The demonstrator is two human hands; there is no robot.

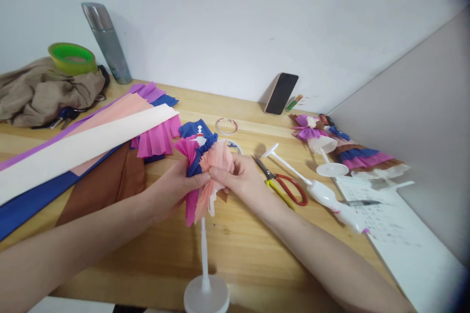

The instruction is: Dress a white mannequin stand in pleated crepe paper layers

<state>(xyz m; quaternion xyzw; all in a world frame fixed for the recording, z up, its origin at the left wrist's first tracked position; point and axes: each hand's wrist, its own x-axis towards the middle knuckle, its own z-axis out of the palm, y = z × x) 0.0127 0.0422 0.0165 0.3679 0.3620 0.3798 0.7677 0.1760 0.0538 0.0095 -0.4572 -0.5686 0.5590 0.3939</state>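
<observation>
left hand and right hand pinching peach and pink ruffled paper, from here seemingly wrapped around a white stand, scissors near the right wrist, wooden table beneath

Matt, crinkled paper ruffles

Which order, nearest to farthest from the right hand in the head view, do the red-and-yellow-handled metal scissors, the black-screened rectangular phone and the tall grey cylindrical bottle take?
1. Red-and-yellow-handled metal scissors: just right of the right hand, on the wooden table.
2. Black-screened rectangular phone: farther back, propped against the white wall.
3. Tall grey cylindrical bottle: far left, by the wall.
</observation>
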